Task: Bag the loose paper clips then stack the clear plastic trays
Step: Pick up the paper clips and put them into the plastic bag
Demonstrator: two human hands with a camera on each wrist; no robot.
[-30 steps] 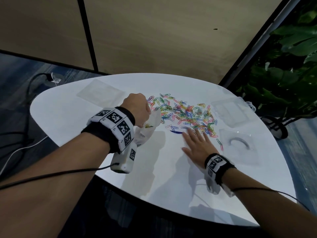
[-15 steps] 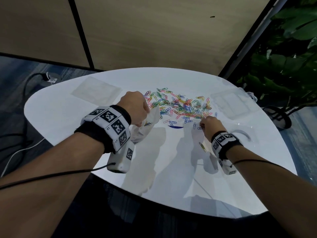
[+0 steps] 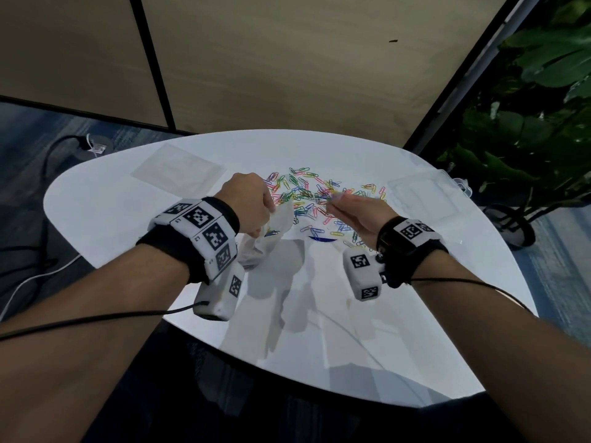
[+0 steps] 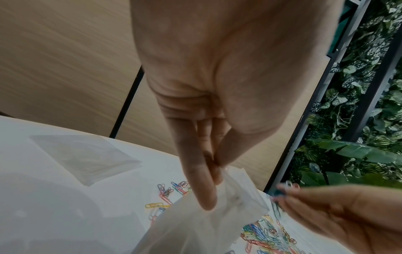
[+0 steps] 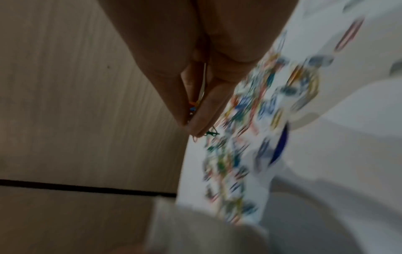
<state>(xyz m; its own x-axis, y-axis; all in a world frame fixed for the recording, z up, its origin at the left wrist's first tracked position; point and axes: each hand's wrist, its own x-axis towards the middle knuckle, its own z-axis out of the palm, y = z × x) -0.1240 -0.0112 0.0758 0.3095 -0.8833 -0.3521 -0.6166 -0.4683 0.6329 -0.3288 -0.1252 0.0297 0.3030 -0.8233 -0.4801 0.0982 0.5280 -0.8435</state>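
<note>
Left hand (image 3: 248, 203) pinches the rim of a clear bag (image 3: 271, 233) at frame centre, thumb against fingers. Right hand (image 3: 358, 215), just beside it, has its fingertips closed on a few paper clips (image 5: 192, 107). Loose clips (image 3: 315, 196) lie scattered behind both hands on the white table (image 3: 319, 314); a clear tray (image 3: 422, 196) sits at the right.

Dim, muted light overall; the glossy white table (image 3: 319, 330) reflects soft glare and carries grey arm shadows. The head view bows straight lines at its edges. The right-wrist view is heavily motion-blurred, smearing the paper clips (image 5: 250, 120)
</note>
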